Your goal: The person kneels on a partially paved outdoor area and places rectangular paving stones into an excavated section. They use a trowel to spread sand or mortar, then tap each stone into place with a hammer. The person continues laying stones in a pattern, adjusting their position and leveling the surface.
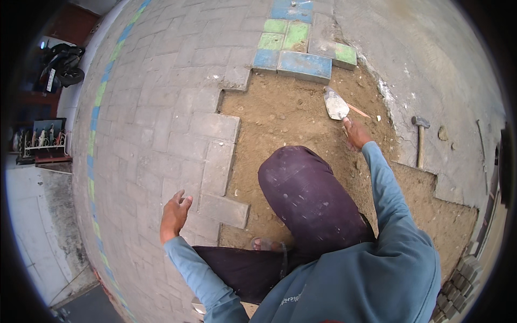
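My right hand (pixel 355 133) is closed round the handle of a pointed trowel (pixel 336 105). The trowel's pale, mortar-smeared blade lies over the bare sand (pixel 280 110), its tip close to a blue-painted paver (pixel 305 65). A thin orange-brown stick (pixel 358 111) lies on the sand beside the blade. My left hand (pixel 175 215) is held over the grey pavers (pixel 156 140) with its fingers apart and nothing in it. A grey paver (pixel 224 210) juts out into the sand near that hand.
On the concrete (pixel 425 59) at right lie a hammer (pixel 420 140), a stone (pixel 442 133) and a thin rod (pixel 482 153). Stacked pavers (pixel 460 285) stand at lower right. Green and blue painted pavers (pixel 296 36) border the sand at the top. A motorcycle (pixel 62 64) is parked at far left.
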A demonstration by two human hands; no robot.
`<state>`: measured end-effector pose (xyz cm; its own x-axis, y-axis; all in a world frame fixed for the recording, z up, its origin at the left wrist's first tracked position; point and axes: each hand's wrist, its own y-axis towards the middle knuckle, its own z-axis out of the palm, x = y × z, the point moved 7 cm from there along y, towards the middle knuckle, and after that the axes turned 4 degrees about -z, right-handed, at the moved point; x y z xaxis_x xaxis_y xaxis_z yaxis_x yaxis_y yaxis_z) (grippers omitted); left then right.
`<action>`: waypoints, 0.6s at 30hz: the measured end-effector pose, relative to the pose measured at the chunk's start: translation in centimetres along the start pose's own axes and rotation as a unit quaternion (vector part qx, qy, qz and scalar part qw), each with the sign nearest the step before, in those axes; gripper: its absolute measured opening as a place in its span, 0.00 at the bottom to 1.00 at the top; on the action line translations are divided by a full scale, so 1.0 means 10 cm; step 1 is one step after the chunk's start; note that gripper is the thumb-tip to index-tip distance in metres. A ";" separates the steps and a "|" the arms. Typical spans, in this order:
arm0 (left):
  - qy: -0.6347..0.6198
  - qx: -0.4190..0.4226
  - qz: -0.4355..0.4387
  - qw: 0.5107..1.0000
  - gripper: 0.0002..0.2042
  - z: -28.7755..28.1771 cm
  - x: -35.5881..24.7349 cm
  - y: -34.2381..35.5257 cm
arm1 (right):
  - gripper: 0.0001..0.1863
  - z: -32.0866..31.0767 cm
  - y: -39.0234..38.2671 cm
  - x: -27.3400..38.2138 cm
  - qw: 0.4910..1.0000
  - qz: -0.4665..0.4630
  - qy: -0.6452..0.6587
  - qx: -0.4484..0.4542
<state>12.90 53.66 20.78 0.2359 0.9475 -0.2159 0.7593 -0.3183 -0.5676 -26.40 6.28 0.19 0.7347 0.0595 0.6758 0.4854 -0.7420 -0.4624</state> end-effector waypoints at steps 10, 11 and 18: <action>-0.047 0.025 0.105 0.993 0.30 0.13 -0.59 0.01 | 0.34 1.66 0.28 0.29 0.913 -0.311 -0.072 0.253; -0.030 0.022 0.098 0.994 0.31 0.13 -0.49 0.02 | 0.33 1.86 0.16 0.16 0.898 -0.331 -0.082 0.277; 0.027 0.027 0.054 0.998 0.31 0.14 -0.41 0.15 | 0.27 1.61 -0.32 0.67 0.961 -0.208 -0.084 0.162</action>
<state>12.17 49.27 19.70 0.3490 0.9070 -0.2359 0.6936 -0.4192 -0.5859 -15.39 19.79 -3.02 0.4980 0.4324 0.7517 0.8557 -0.3859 -0.3449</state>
